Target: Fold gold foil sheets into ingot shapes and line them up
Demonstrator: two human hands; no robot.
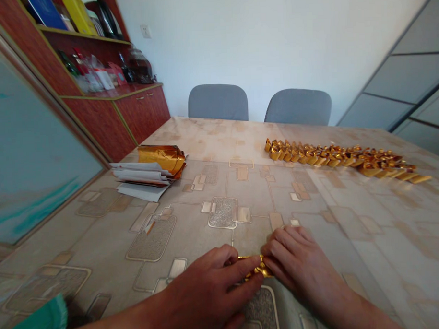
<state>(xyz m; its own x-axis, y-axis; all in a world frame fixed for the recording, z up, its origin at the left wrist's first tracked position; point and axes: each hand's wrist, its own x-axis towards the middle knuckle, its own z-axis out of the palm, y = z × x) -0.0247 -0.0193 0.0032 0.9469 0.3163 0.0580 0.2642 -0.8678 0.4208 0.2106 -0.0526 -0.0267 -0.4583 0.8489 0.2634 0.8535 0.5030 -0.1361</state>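
Between my two hands, low over the near part of the table, is a small piece of gold foil paper (259,268), mostly covered by my fingers. My left hand (218,282) grips its left side, the index finger stretched along it. Curled fingers of my right hand (294,255) close on its right end. How the paper is folded underneath the fingers is hidden. A stack of gold foil sheets with white backs (160,159) lies at the table's left. Several folded gold paper pieces (323,155) stand in a long row at the right.
A patterned cover lies on the table (192,218). Two grey chairs (217,103) stand at its far edge, before a white wall. A red-brown cabinet (131,112) with bottles and boxes is at the back left. A small scrap (149,228) lies left of centre.
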